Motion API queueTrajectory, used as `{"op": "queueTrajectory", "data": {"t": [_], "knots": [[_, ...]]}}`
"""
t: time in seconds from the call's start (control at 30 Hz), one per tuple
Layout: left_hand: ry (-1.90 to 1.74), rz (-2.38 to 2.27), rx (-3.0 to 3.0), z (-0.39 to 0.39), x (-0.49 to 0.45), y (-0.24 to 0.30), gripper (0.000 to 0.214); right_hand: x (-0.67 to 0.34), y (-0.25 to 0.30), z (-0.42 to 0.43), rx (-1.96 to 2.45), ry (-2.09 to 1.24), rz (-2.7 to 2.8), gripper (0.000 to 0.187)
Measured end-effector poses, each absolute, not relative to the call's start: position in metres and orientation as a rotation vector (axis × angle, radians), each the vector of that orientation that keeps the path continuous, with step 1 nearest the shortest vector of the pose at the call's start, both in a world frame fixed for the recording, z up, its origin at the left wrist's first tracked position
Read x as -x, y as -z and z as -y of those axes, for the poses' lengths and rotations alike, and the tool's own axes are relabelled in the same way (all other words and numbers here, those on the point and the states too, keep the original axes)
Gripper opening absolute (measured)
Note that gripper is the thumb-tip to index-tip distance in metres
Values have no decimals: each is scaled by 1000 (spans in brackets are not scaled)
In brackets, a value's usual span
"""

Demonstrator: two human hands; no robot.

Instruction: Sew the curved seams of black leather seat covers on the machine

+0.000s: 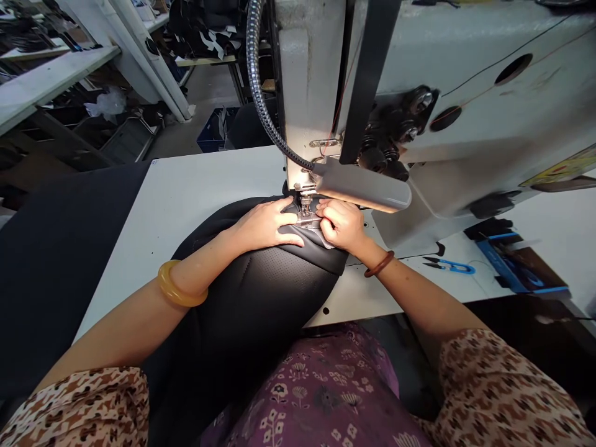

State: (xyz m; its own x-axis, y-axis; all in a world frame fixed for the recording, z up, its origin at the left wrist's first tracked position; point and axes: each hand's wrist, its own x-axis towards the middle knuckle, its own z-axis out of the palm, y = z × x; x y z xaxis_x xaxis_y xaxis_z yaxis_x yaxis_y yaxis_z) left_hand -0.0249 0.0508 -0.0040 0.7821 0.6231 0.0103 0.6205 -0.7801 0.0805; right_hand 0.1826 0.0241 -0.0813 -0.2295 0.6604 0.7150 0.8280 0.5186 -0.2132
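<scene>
A black perforated leather panel (261,292) lies across the white sewing table (195,186) and drapes toward my lap. Its stitched edge runs under the steel presser foot (305,206) of an industrial sewing machine (307,74). My left hand (265,225) presses down on the leather just left of the foot, with its fingertips close to the needle area. On the other side, my right hand (342,225) pinches a folded edge of the same leather next to the foot. The needle itself is hard to make out.
A grey gooseneck lamp (361,186) hangs just above my right hand. Blue-handled thread snips (449,267) and a blue tray (516,267) lie to the right. Shelves stacked with dark material (46,81) stand at the back left, and a blue crate (212,130) sits on the floor.
</scene>
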Motion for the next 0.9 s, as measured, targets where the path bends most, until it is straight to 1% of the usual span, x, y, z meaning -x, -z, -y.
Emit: {"op": "queueTrajectory", "data": {"t": [0.3, 0.5, 0.7, 0.9], "knots": [[-38, -1020, -2867, -50, 25, 3, 50, -181, 82, -24, 1271, 231, 1971, 24], [-36, -1035, -2880, -51, 24, 4, 52, -182, 82, -23, 1214, 262, 1961, 23], [-55, -1037, -2880, -51, 27, 7, 52, -181, 80, -23, 1282, 212, 1982, 23], [-126, -1054, -2906, -55, 22, 10, 52, -182, 81, -24, 1226, 292, 1993, 25]]}}
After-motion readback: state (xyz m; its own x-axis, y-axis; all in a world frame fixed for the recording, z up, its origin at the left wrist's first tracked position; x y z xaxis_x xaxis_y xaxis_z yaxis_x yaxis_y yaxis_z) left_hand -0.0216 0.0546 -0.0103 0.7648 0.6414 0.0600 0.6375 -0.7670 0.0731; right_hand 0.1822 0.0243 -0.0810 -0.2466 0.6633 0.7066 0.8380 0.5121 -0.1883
